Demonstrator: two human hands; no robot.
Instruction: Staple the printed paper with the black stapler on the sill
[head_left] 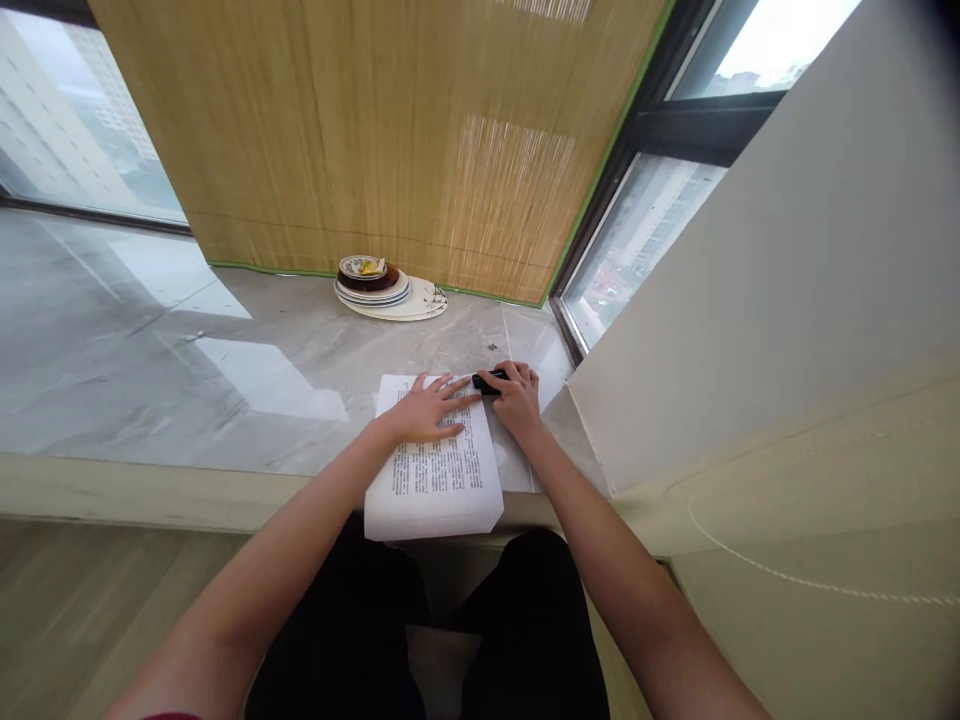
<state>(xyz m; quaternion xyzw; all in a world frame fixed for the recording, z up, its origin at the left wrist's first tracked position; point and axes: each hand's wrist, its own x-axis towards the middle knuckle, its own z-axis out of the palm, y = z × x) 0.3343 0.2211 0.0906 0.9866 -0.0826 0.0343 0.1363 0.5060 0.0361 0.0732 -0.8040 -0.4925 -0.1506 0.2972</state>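
Note:
Printed sheets of paper (pixel 439 470) lie on the grey marble sill, their near edge hanging over its front. My left hand (pixel 429 412) rests flat on the upper part of the paper, fingers spread, the fingertips close to the stapler. My right hand (pixel 517 393) is closed around a small black stapler (pixel 489 381), whose front end meets the paper's upper right corner. Whether the paper's corner sits inside the stapler's jaws cannot be made out.
Behind the paper, a stack of plates (pixel 375 290) with a small yellow packet (pixel 370 267) on top stands by the bamboo blind (pixel 360 140). A white wall (pixel 750 300) closes off the right side. The marble sill (pixel 150 400) stretches to the left.

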